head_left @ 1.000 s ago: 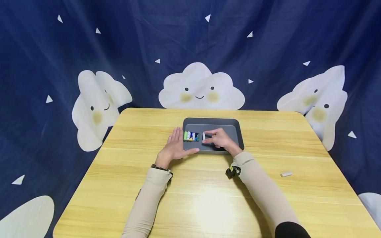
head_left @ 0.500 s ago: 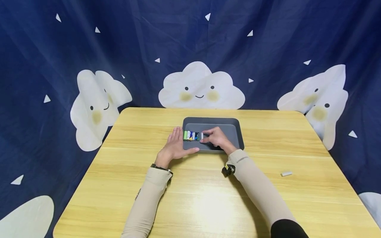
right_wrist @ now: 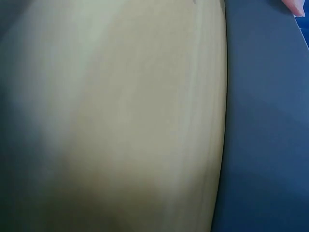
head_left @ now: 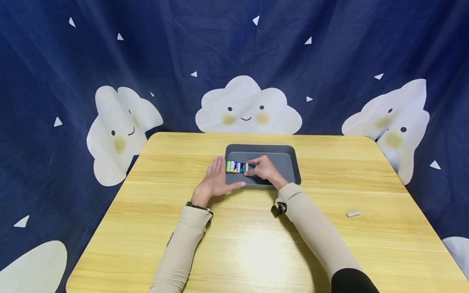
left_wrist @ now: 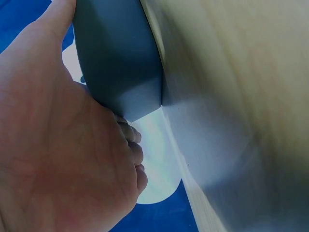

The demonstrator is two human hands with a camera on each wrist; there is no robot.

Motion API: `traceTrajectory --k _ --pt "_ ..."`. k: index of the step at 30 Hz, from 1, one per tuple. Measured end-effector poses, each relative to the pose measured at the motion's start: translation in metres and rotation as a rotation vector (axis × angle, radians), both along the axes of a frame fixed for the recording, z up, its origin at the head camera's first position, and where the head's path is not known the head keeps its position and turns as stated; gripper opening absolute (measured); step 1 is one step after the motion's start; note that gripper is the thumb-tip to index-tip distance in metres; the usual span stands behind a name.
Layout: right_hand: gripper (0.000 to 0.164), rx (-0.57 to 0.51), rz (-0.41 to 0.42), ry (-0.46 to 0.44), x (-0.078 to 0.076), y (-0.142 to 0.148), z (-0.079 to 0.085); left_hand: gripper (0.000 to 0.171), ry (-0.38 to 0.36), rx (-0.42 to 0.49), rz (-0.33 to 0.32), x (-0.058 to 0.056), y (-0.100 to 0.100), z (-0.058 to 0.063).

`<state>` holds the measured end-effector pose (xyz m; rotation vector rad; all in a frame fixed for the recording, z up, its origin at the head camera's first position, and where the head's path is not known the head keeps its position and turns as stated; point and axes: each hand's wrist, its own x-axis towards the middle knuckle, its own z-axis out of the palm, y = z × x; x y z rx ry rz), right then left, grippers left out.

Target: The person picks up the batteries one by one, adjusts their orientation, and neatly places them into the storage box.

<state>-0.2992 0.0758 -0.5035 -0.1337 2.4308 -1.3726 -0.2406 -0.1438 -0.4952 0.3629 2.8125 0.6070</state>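
Observation:
A dark grey rectangular tray (head_left: 283, 162) lies toward the back of the table. Along its left end inside runs a row of several batteries (head_left: 234, 167), green, white, blue and black, lying side by side. My right hand (head_left: 265, 167) reaches over the tray's front wall and pinches a white battery (head_left: 247, 167) between thumb and finger, at the row's right end. The left hand (head_left: 214, 182), fingers straight, rests against the tray's left side with its thumb along the front rim. Its palm and the tray's outer wall (left_wrist: 118, 63) fill much of the left wrist view.
Another white battery (head_left: 353, 213) lies alone on the wooden table (head_left: 165, 195), to the right of the right forearm. Behind the table hangs a dark blue curtain (head_left: 227, 40) with cloud faces. The tray's front wall (right_wrist: 265, 125) shows large in the right wrist view.
My right hand has moved left with the white battery, closing the gap to the row's right end. The left hand has stayed in place against the tray.

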Motion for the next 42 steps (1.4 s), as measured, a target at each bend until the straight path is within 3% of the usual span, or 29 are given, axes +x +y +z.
traceTrajectory --k 17,26,33,42 --pt "0.066 0.02 0.015 0.012 0.002 0.003 0.0 0.128 0.007 -0.004 0.002 0.003 0.002 0.004" --pt "0.066 0.056 0.057 0.098 0.006 0.004 0.001 0.132 -0.003 0.014 0.004 0.0 -0.001 -0.001" --pt "0.055 0.035 0.08 0.108 0.013 0.014 0.01 0.131 -0.01 -0.001 0.008 0.001 -0.001 0.002" --pt "0.046 0.035 0.108 0.224 0.025 0.044 0.025 0.132 -0.02 -0.003 0.009 0.001 0.001 0.003"
